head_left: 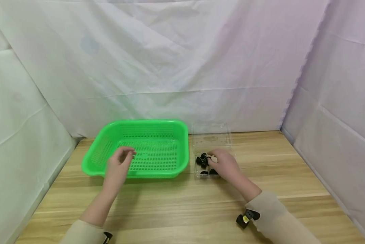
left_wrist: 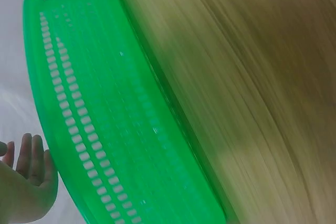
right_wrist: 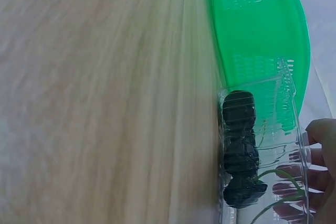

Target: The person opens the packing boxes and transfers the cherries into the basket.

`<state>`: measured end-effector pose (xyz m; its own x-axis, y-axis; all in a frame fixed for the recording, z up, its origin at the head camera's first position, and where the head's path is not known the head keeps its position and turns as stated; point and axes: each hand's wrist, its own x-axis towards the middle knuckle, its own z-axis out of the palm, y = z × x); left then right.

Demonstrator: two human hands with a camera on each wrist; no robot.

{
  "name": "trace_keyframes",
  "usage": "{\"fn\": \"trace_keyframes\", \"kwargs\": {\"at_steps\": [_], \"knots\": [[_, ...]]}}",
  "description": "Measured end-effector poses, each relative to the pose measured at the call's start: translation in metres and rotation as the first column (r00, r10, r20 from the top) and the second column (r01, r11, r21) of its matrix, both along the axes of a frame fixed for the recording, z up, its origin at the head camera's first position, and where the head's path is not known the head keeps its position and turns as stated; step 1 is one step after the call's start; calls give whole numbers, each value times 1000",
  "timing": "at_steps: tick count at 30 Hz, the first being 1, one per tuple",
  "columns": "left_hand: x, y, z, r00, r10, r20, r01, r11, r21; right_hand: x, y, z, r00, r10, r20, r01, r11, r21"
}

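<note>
A clear plastic box (head_left: 196, 169) with its lid (head_left: 211, 130) raised stands at the right of a green basket (head_left: 182, 149). Dark, glossy round fruits with thin green stems (right_wrist: 286, 199) lie in the box; several dark fruits (right_wrist: 241, 153) show through its wall in the right wrist view. My right hand (head_left: 225, 164) reaches into the box from the right, thumb and fingertips closing around one of the dark fruits by its stem. Above the basket's left part hovers my left hand (head_left: 120, 162), fingers relaxed and loosely bent, holding nothing.
The basket's side has rows of slots and faces the left wrist view. Basket and box stand side by side at the back of a wooden table (head_left: 170, 210). White cloth (head_left: 158, 51) hangs behind, and more cloth (head_left: 347, 135) closes off both sides.
</note>
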<state>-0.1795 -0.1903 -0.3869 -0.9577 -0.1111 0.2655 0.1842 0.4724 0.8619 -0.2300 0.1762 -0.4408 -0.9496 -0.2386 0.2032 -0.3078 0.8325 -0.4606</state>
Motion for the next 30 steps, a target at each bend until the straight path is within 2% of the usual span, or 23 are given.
{"fn": "trace_keyframes", "kwargs": {"at_steps": [5, 10, 12, 13, 16, 18, 21, 23, 24, 26, 28, 30], "knots": [[-5, -29, -1, 993, 73, -97, -85, 988, -128, 0, -5, -1, 1000, -9, 21, 10, 1000, -22], [-12, -51, 0, 973, 119, -195, -167, 954, -249, -1, -9, -4, 1000, -22, 15, 22, 1000, -22], [-16, -60, -1, 953, 135, -271, -224, 916, -333, -2, -10, -5, 1000, -25, 4, 25, 1000, -11], [-17, -64, -2, 941, 137, -310, -255, 890, -379, -2, -10, -6, 1000, -28, 0, 28, 1000, -5], [-22, -78, -6, 896, 150, -418, -366, 782, -504, -3, -11, -8, 999, -35, -11, 35, 999, 9], [-24, -88, -8, 884, 163, -438, -408, 727, -553, -3, -11, -8, 999, -38, -17, 39, 999, 13], [-27, -102, -11, 906, 211, -367, -406, 680, -610, -4, -11, -9, 999, -38, -33, 39, 999, 26], [-28, -109, -12, 930, 258, -260, -367, 661, -655, -4, -11, -9, 998, -36, -51, 37, 999, 27], [-29, -112, -13, 939, 278, -202, -339, 659, -672, -4, -11, -9, 998, -35, -60, 37, 999, 28], [-30, -118, -14, 946, 313, -79, -279, 669, -689, -4, -11, -9, 996, -32, -80, 34, 999, 27], [-31, -120, -14, 941, 337, 43, -223, 707, -671, -5, -11, -10, 995, -30, -96, 32, 999, 24], [-32, -121, -14, 928, 343, 147, -175, 749, -639, -5, -10, -10, 994, -30, -108, 33, 999, 26]]}}
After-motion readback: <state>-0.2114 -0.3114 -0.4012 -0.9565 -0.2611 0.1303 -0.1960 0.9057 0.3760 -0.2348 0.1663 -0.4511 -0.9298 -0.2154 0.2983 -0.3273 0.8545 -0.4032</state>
